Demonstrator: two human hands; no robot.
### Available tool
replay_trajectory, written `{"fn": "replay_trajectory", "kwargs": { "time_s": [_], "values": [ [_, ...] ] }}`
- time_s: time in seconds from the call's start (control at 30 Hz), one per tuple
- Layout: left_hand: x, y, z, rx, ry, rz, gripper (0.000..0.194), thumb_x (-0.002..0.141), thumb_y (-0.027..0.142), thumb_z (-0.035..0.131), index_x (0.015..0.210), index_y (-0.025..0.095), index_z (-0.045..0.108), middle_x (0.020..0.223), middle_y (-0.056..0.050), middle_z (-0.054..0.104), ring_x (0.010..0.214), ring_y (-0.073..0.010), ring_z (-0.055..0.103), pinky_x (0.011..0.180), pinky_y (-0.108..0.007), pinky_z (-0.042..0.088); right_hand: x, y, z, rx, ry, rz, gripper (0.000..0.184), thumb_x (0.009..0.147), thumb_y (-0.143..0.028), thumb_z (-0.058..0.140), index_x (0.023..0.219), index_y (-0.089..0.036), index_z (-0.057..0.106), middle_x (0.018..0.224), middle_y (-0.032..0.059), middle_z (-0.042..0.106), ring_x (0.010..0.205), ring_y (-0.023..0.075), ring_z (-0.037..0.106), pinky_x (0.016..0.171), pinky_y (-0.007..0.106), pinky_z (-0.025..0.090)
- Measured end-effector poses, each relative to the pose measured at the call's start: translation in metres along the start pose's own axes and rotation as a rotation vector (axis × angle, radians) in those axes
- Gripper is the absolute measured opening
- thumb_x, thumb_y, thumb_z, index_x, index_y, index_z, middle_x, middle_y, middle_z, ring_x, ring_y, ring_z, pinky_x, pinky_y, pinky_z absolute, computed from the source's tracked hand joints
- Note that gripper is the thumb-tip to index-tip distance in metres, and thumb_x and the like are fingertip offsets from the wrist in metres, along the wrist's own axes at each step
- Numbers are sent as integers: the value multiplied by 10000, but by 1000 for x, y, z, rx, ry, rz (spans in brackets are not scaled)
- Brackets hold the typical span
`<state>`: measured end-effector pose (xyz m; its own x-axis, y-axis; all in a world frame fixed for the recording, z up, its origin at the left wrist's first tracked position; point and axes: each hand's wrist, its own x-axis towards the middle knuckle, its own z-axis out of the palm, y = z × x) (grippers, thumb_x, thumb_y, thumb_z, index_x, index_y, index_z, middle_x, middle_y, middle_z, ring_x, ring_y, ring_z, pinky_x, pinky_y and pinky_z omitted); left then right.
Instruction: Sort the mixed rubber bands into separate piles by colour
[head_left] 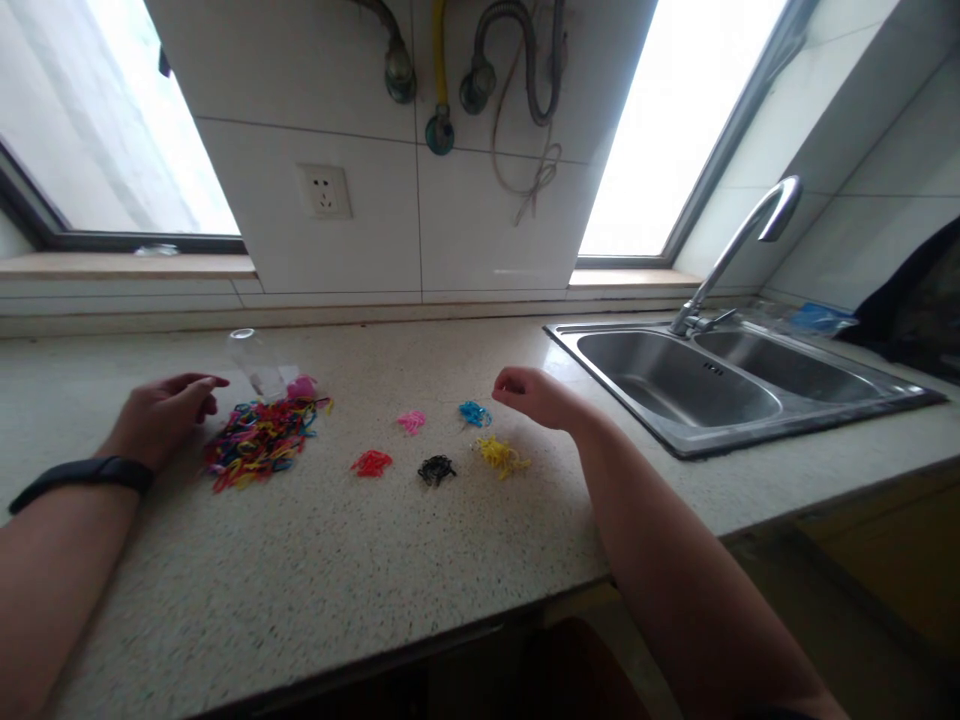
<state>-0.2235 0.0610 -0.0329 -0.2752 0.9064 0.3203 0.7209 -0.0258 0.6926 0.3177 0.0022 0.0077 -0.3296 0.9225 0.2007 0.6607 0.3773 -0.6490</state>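
Note:
My left hand (169,410) hovers at the left edge of a mixed heap of coloured rubber bands (262,440), its fingers loosely bent and partly apart; I see nothing held in it. To the right, my right hand (534,395) is closed, thumb and fingers curled together; whatever is in them is too small or hidden. It is just right of a small blue pile of bands (475,413) and above a yellow pile (502,456). Between the hands lie pink (412,422), red (371,463) and black (436,469) piles.
A clear plastic container (256,362) stands behind the heap, beside a bright pink item (302,388). To the right, a steel double sink (667,430) with a tap (742,240) is set into the speckled counter (300,580). The tiled wall bears a socket (325,191) and pipes.

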Motion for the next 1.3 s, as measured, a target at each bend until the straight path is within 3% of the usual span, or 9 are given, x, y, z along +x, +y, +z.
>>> {"fn": "replay_trajectory", "kwargs": {
  "time_s": [0.1,0.3,0.6,0.7,0.77,0.9,1.03,1.17,1.3],
  "values": [
    [0,1,-1,-130,-66,-27,428,820,432,577,1088,119,695,688,-15,628,620,-147,532,551,-233,412,13,13,6,65,189,8,275,847,-454,544,844,-183,587,653,-29,479,600,114,407,541,247,324],
    [-11,22,-4,-146,-95,-2,409,784,410,573,1024,101,693,639,6,597,581,-137,505,544,-242,408,32,35,10,285,317,244,327,775,-515,559,826,-192,573,599,-50,428,503,100,346,458,239,273],
    [-14,41,-8,-282,20,55,354,748,405,550,895,118,695,603,-25,601,527,-132,512,518,-248,416,30,40,5,530,364,285,315,729,-482,659,816,-188,586,556,-66,392,437,72,295,404,229,219],
    [-12,62,-20,-425,-14,1,348,800,416,523,883,116,679,621,-33,598,509,-118,501,487,-241,377,31,44,5,606,352,274,297,738,-454,681,821,-182,592,558,-74,378,438,64,289,405,222,205],
    [-11,78,-29,-453,-110,6,352,822,443,540,880,124,678,649,-38,611,510,-113,503,479,-240,359,32,46,5,619,344,272,292,744,-446,687,823,-179,596,557,-75,379,439,62,290,406,222,200],
    [-11,97,-34,-310,-295,140,356,849,455,550,850,132,700,639,-45,624,503,-113,486,485,-253,348,32,47,5,619,327,270,290,754,-446,684,821,-178,598,546,-76,374,437,63,295,409,226,199],
    [-15,94,-18,50,-382,311,363,848,469,551,895,163,740,639,-38,647,526,-127,503,511,-259,345,32,45,5,605,319,284,294,741,-447,691,819,-179,600,551,-70,390,434,64,298,409,232,200],
    [-19,83,-4,345,-377,400,382,850,485,536,1003,208,750,696,-30,678,583,-138,551,545,-252,334,32,43,4,611,325,298,291,721,-439,703,806,-181,600,547,-71,390,430,60,292,408,233,192],
    [-19,77,0,477,-346,405,402,853,500,531,1087,250,742,811,-52,715,645,-154,594,580,-256,342,32,44,4,631,306,300,286,727,-430,710,811,-180,603,546,-76,377,430,55,279,409,232,174]
  ]
}}
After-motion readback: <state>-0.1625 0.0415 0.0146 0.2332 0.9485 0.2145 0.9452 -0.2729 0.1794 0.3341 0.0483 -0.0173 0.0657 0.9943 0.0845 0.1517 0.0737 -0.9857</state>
